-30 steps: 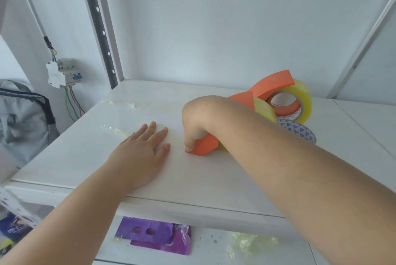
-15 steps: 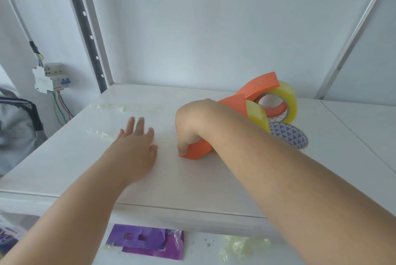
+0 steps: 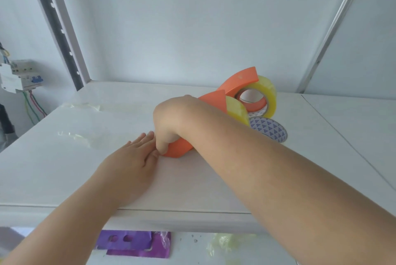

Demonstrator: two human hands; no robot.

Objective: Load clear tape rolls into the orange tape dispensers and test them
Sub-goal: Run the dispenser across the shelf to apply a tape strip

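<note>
My right hand (image 3: 169,119) grips an orange tape dispenser (image 3: 179,149) loaded with a clear yellowish tape roll (image 3: 236,110), its front end pressed down on the white shelf top (image 3: 85,168). My left hand (image 3: 130,162) lies flat on the shelf with straight fingers, fingertips touching the dispenser's front end. Behind stands a second orange dispenser (image 3: 240,80) with a clear tape roll (image 3: 267,95) in it. My right forearm hides part of the near dispenser.
A flat roll with a blue triangle print (image 3: 269,128) lies beside the dispensers. Strips of clear tape (image 3: 79,137) are stuck on the shelf at the left. A purple packet (image 3: 137,243) lies on the lower shelf. A breaker box (image 3: 19,75) hangs on the left wall.
My left hand has slid right across the shelf until its fingertips meet the dispenser's front end. My right hand keeps its grip on the dispenser, which has barely moved.
</note>
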